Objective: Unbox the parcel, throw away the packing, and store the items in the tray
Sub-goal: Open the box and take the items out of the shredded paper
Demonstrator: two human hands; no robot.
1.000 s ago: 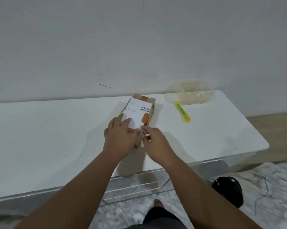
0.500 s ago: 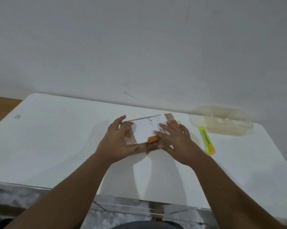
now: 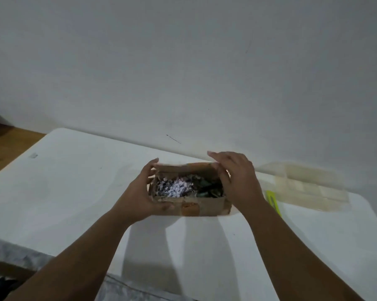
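Parcel (image 3: 207, 208) over white table (image 3: 74, 192) — floor (image 3: 7, 146) seemingly wooden.

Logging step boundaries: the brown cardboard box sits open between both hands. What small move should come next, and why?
Probably lift the right hand off the brown cardboard box and pinch out the shredded white paper filler while the left hand steadies the box. The filler lies exposed beside darker items, so clearing it seems easiest.
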